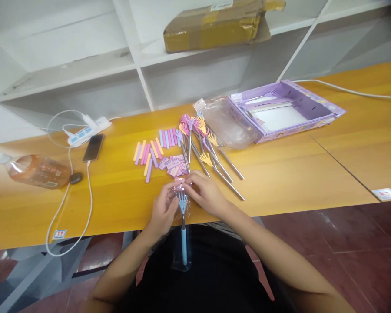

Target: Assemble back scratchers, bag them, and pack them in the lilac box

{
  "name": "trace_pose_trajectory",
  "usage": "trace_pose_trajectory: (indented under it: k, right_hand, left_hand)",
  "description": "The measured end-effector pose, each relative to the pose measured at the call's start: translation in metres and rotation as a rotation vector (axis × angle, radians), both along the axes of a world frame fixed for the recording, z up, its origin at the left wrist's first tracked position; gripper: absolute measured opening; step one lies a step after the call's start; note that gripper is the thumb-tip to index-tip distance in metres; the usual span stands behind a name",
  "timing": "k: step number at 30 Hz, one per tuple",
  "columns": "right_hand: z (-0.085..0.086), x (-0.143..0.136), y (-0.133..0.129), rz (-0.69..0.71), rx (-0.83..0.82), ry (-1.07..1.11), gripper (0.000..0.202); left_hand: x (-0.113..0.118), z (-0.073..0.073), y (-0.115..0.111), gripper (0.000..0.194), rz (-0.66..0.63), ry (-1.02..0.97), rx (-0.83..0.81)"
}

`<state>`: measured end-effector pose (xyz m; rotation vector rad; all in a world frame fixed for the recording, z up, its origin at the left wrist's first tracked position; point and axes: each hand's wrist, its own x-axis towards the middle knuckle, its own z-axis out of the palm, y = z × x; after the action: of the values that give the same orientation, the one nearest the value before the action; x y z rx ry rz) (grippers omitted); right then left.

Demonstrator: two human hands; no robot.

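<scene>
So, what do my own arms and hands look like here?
Your left hand and right hand are bare: no gloves, and no rings or markings I can make out. Both forearms are uncovered, without watch or bracelet. You're wearing a black top.

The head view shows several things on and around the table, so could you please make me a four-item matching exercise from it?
1. phone
2. cardboard box
3. purple box
4. blue back scratcher

A. open-topped
B. inside a clear wrapper, between the left hand and right hand
C. on a shelf
D. plugged into a white cable

Pairs: 1-D, 2-C, 3-A, 4-B
</scene>
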<state>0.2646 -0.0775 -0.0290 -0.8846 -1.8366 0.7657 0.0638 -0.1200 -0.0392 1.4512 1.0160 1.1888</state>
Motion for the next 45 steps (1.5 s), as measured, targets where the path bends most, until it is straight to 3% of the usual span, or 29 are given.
trace_pose_trajectory:
  k: [4,7,10,14,27,45]
  right_hand:
    - [-0.011,-0.004,-0.001,-0.069,-0.049,0.065,0.023]
    - [-0.015,-0.006,-0.003,-0.041,-0.098,0.068,0.023]
    - [-0.013,-0.006,-0.003,0.041,-0.086,0.033,0.017]
    - [-0.010,-0.005,-0.002,0.105,0.000,-0.058,0.013]
    - [-0.011,-0.005,-0.007,0.028,0.029,-0.172,0.026]
    - [-0.017,-0.007,-0.007,0.035,0.073,-0.307,0.022]
  left_hand:
    - [0.000,0.001,-0.001,0.031,0.005,0.033,0.012]
    - [0.001,-0.002,-0.002,0.024,0.076,-0.006,-0.027]
    - [0.001,-0.006,-0.001,0.032,0.132,-0.030,-0.085]
    - [-0.001,-0.005,0.001,0.029,0.112,0.105,-0.096]
    - [0.001,0.006,0.002,0.035,0.199,0.049,-0.115]
    - [-0.002,0.001,0.002,0.038,0.227,0.075,-0.088]
